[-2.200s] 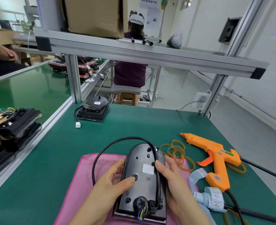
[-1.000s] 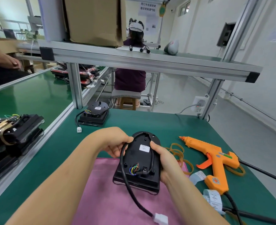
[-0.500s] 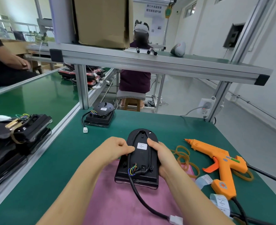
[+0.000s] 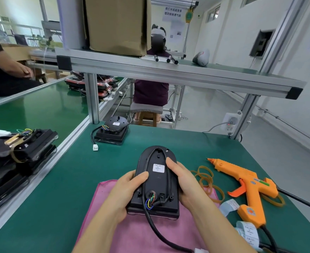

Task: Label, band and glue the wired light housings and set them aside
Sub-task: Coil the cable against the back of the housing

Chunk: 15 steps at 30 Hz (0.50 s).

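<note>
Holding the black round-topped plastic light housing (image 4: pixel 156 183) over the pink cloth (image 4: pixel 132 234) at the near edge of the green surface (image 4: pixel 59 198), left grip (image 4: pixel 126 192) and right grip (image 4: pixel 185 183) clamped on its sides; labelled already, so probably banding next, needing a tan rubber band (image 4: pixel 201 168) fetched.

This is a factory workroom where people put lights together. Long green surfaces (image 4: pixel 59 189) sit in metal frames (image 4: pixel 92 99), and a cardboard box (image 4: pixel 116 24) stands on the shelf (image 4: pixel 168 73) above. Piles of black light housings (image 4: pixel 28 150) sit at the side, an orange glue gun (image 4: pixel 249 185) and rubber bands (image 4: pixel 208 181) lie close by, and another worker (image 4: pixel 150 90) sits on a stool (image 4: pixel 147 114) ahead.
</note>
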Each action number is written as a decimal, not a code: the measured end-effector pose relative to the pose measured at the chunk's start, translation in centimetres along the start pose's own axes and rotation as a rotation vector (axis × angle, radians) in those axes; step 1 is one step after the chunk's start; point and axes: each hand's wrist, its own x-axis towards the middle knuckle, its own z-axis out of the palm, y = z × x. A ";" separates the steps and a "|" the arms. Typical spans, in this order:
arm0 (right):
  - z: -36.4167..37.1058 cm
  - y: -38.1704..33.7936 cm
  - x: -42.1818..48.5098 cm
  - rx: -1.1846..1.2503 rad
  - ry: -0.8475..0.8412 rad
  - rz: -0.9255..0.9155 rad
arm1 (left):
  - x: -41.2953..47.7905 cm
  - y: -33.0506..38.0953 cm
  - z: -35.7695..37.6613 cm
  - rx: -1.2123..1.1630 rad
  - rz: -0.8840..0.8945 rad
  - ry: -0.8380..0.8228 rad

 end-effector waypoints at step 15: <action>-0.1 0.1 -1.4 -0.271 0.063 -0.070 | -0.5 -0.8 0.2 -0.146 -0.055 -0.005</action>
